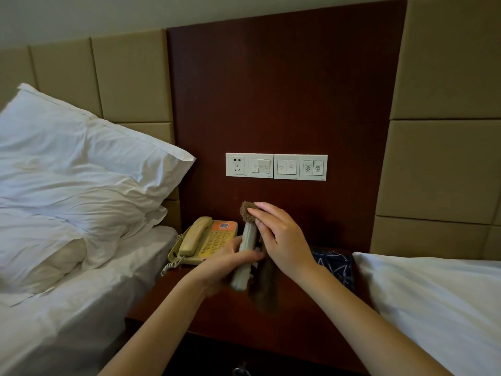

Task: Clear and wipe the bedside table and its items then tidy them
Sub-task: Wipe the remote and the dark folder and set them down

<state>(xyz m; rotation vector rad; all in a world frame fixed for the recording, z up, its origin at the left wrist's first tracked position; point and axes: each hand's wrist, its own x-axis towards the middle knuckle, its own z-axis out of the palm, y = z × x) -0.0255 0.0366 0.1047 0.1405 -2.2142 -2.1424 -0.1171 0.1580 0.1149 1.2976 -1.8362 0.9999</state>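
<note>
Grey remote point(248, 236) is gripped mid-body by left hand point(230, 263), long axis tilted up and away. Brown cloth point(246, 210) is held against its far end by right hand point(282, 237).

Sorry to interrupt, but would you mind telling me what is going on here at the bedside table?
A person is wiping a remote control with a brown cloth. The left hand grips it above the bedside table while the right hand presses the cloth against its upper end. A telephone sits at the table's back left.
</note>
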